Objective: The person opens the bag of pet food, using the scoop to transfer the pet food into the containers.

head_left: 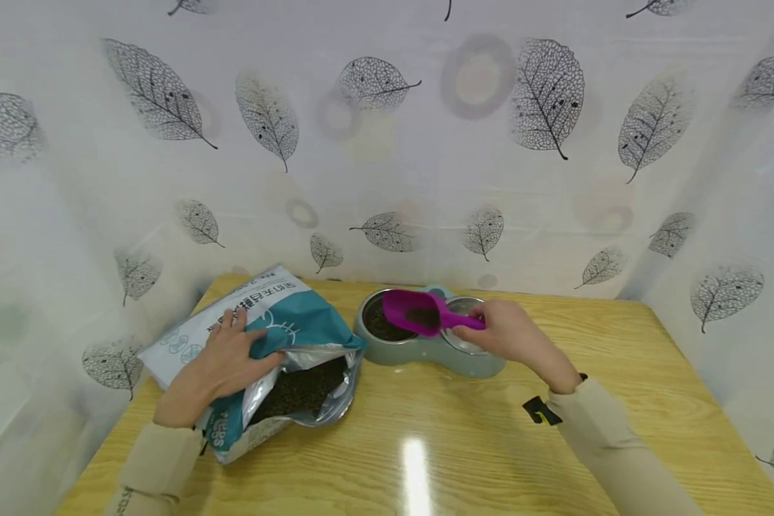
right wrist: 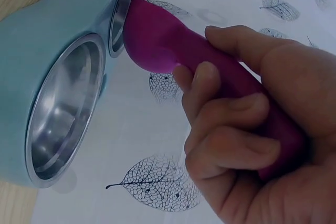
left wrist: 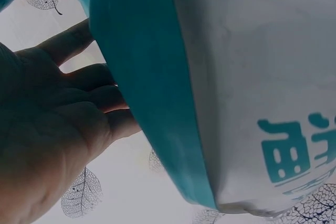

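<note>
My right hand [head_left: 512,333] grips the handle of a magenta scoop [head_left: 396,307], its fingers wrapped round it in the right wrist view. A little brown kibble lies in the scoop, which is held over the left side of a grey-blue double pet bowl [head_left: 396,353]. Kibble [head_left: 377,324] covers the bottom of the left bowl; bare metal shows in the right steel bowl [right wrist: 68,119]. Fingers spread, my left hand [head_left: 228,362] rests on a teal and white pet food bag [head_left: 312,319]. The bag lies on its side, its mouth gaping over more kibble [head_left: 303,390].
Everything stands on a wood-grain table [head_left: 490,444]. Behind it and along both sides hangs a pale curtain [head_left: 413,165] printed with leaves. The bag's open mouth faces the table's front, left of the double bowl.
</note>
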`<act>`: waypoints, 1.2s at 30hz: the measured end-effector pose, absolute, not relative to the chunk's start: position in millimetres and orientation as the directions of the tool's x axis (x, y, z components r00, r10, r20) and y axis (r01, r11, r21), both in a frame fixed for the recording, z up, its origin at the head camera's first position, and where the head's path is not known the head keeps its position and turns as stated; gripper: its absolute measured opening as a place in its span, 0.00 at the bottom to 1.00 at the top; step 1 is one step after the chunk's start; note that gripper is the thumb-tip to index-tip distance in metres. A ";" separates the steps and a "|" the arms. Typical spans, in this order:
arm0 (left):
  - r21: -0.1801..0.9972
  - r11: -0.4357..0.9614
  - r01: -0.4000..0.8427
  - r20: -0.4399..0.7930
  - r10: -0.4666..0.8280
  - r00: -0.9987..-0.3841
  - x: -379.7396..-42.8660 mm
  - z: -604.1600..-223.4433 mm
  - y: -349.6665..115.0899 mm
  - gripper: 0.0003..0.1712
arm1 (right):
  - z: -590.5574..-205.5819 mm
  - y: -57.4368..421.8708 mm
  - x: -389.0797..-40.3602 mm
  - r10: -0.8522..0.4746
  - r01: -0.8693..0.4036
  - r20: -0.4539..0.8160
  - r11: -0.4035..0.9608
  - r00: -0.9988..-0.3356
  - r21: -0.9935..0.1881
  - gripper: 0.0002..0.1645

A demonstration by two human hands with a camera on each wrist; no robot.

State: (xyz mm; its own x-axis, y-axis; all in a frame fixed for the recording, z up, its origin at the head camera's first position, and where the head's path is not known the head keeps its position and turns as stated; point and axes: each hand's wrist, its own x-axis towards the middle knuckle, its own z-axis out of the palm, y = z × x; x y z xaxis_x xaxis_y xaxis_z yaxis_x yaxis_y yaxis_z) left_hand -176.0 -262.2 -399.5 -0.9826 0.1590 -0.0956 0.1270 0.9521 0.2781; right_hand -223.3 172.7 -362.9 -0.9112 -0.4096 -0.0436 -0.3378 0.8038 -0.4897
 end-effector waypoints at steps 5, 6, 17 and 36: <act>0.286 0.951 0.118 -0.101 0.153 -0.983 -175.8 -399.3 -262.5 0.48 | -367.1 159.0 -223.3 -0.404 -0.374 0.016 0.831 -0.915 -0.412 0.22; 0.286 0.951 0.119 -0.100 0.153 -0.983 -175.8 -399.3 -262.5 0.48 | -367.8 156.4 -223.1 -0.404 -0.384 0.035 0.835 -0.914 -0.394 0.22; 0.284 0.950 0.126 -0.089 0.157 -0.984 -176.7 -400.7 -262.3 0.47 | -374.6 141.7 -217.1 -0.388 -0.426 0.193 0.875 -0.901 -0.232 0.23; 0.282 0.950 0.134 -0.077 0.162 -0.984 -174.5 -398.9 -262.0 0.46 | -394.6 145.1 -208.1 -0.448 -0.570 0.449 0.801 -0.774 -0.184 0.15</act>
State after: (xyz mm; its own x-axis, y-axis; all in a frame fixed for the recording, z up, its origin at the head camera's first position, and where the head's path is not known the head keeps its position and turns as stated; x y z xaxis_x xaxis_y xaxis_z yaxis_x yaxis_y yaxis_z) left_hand -174.5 -262.0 -398.9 -0.9838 0.1620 -0.0771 0.1343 0.9499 0.2823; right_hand -208.1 145.1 -394.6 -0.7736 -0.4475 0.4486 -0.5699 0.8009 -0.1838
